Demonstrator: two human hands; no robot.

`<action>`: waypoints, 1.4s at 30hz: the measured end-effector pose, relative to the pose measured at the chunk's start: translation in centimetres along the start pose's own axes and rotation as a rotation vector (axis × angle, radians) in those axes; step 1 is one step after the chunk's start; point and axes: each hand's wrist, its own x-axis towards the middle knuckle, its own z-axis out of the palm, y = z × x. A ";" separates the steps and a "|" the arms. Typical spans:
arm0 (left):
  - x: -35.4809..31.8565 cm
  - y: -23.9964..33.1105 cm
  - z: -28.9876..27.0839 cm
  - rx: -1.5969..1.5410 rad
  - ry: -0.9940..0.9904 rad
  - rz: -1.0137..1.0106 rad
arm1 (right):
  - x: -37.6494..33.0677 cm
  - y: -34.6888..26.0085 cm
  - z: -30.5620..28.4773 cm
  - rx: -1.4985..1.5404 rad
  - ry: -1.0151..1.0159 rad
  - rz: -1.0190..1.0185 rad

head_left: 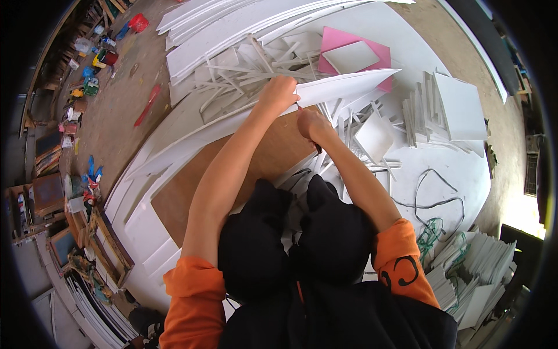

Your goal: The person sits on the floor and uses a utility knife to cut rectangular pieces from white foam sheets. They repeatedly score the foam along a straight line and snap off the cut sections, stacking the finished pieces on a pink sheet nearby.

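My left hand point(279, 94) is closed on the edge of a long white sheet of foam board point(349, 86). The sheet bows up off the pile and stretches right past the fingers. Just below and to the right, my right hand point(312, 126) grips a slim utility knife. Its thin tip shows near the left hand, and its dark end point(318, 149) pokes out under the palm. Whether the blade touches the sheet I cannot tell. A flat brown board point(232, 168) lies beneath my forearms, among white sheets.
Thin white offcuts point(238, 72) heap up beyond my hands. A pink panel point(383, 55) lies at the far right of them. Stacked white squares point(459, 107) stand to the right, near a loose dark cord point(433, 203). A red tool point(148, 104) lies on the floor at left.
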 end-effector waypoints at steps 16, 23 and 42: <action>-0.7 0.2 1.2 -0.003 0.029 -0.053 | -1.2 0.2 0.4 -0.137 -0.048 -0.006; -0.2 0.1 1.0 -0.013 -0.001 -0.022 | -1.6 0.9 0.2 -0.106 -0.082 0.002; 0.0 -0.1 0.3 -0.029 -0.074 -0.033 | 5.0 3.3 5.5 -0.068 0.270 -0.265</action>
